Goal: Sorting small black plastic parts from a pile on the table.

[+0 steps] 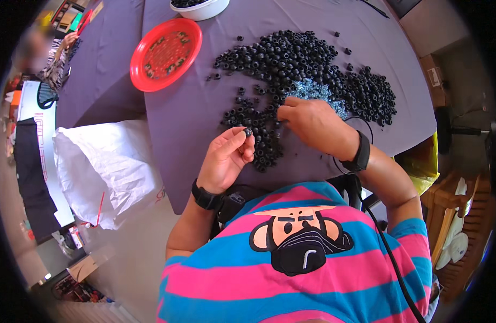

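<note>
left hand (pixel 226 159) pinches a black ring (pixel 248 131) — right hand (pixel 312 125) fingers seemingly pressed into bead pile (pixel 307 70).

A small hand-assembly workshop. A cloth-covered desk (pixel 205 118) carries a heap of black rings (pixel 307 64), a red plate (pixel 165 54) near its far left corner. A white sack (pixel 105 167) slumps beside its left edge.

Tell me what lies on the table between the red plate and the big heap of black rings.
In the head view, mostly bare purple cloth separates the red plate from the heap of black rings; only a few stray rings lie at the heap's edge.
</note>
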A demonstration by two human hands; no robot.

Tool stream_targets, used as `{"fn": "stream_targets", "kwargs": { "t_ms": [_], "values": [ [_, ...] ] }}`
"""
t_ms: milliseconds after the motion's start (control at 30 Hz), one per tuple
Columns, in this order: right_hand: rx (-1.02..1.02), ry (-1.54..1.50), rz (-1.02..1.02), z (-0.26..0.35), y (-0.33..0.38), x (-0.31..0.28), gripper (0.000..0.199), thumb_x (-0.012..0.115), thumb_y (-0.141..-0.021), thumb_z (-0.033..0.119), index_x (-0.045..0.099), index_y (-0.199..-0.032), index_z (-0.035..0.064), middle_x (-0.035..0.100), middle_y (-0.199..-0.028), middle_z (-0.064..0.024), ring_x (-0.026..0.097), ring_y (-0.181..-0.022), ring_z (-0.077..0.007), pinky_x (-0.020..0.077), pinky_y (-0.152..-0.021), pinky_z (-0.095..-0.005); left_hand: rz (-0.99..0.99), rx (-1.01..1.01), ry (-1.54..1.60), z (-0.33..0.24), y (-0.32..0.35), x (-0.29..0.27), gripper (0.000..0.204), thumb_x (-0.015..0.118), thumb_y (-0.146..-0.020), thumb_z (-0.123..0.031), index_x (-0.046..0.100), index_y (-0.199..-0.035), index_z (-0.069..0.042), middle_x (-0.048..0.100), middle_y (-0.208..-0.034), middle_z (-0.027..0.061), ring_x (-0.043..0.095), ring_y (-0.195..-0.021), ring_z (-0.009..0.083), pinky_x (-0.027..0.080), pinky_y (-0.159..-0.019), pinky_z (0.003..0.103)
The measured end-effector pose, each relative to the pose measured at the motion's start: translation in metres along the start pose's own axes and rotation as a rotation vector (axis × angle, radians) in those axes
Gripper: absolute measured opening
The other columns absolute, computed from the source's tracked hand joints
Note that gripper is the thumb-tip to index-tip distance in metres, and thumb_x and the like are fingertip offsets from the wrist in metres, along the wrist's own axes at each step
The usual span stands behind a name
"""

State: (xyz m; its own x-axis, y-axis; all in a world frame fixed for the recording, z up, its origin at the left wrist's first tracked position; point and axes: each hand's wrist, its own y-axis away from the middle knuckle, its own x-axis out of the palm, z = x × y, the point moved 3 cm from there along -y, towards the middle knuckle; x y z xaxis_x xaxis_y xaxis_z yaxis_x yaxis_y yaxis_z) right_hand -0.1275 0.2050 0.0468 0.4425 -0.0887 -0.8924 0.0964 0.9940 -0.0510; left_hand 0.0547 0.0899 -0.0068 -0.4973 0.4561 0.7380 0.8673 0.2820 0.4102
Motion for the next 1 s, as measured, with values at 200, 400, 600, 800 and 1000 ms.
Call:
{"fn": "stream_targets", "kwargs": {
  "t_ms": [200,400,600,800,1000],
  "values": [
    [-0.143,-0.020,-0.045,0.012,-0.025,0.017,0.007,0.060,-0.078,0.007,0.055,-0.083,0.0048,0.053,-0.080,-0.0103,0.061,-0.072,-0.0310,0.0490,-0.061,-0.0404,0.032,-0.005,-0.054,-0.001,-0.003,0.004,0.015,0.058,-0.094,-0.016,0.061,-0.106,-0.008,0.061,-0.091,0.0035,0.055,-0.072,0.0117,0.046,-0.068,0.026],
    [-0.195,0.026,-0.034,0.013,-0.033,0.027,0.007,0.061,-0.077,0.007,0.056,-0.081,0.0048,0.053,-0.080,-0.0103,0.061,-0.072,-0.0303,0.0498,-0.061,-0.0396,0.012,0.006,-0.050,-0.002,-0.001,-0.004,0.015,0.058,-0.095,-0.016,0.061,-0.107,-0.008,0.062,-0.091,0.0037,0.055,-0.072,0.0120,0.046,-0.068,0.026],
    [-0.155,0.005,-0.008,0.012,-0.028,0.024,0.008,0.062,-0.074,0.007,0.057,-0.080,0.0051,0.053,-0.081,-0.0105,0.062,-0.072,-0.0297,0.0501,-0.061,-0.0399,0.004,-0.007,-0.062,-0.002,-0.001,0.001,0.014,0.058,-0.094,-0.017,0.061,-0.105,-0.008,0.061,-0.091,0.0034,0.055,-0.072,0.0119,0.046,-0.068,0.026],
    [-0.194,-0.028,-0.028,0.007,-0.023,0.021,0.009,0.062,-0.075,0.004,0.058,-0.082,0.0029,0.054,-0.085,-0.0111,0.061,-0.073,-0.0314,0.0502,-0.062,-0.0402,0.025,-0.001,-0.105,-0.006,0.001,0.009,0.013,0.057,-0.095,-0.017,0.061,-0.104,-0.008,0.061,-0.091,0.0033,0.056,-0.072,0.0116,0.045,-0.066,0.026],
    [0.223,-0.778,-0.019,-0.005,0.009,-0.005,0.016,0.060,-0.083,-0.005,0.061,-0.099,-0.0016,0.066,-0.086,-0.0077,0.066,-0.070,-0.0144,0.0504,-0.059,-0.0278,0.029,-0.032,-0.076,0.001,-0.005,0.027,0.016,0.060,-0.094,-0.016,0.061,-0.104,-0.004,0.064,-0.087,0.0041,0.058,-0.070,0.0109,0.049,-0.065,0.025]
  ]
}}
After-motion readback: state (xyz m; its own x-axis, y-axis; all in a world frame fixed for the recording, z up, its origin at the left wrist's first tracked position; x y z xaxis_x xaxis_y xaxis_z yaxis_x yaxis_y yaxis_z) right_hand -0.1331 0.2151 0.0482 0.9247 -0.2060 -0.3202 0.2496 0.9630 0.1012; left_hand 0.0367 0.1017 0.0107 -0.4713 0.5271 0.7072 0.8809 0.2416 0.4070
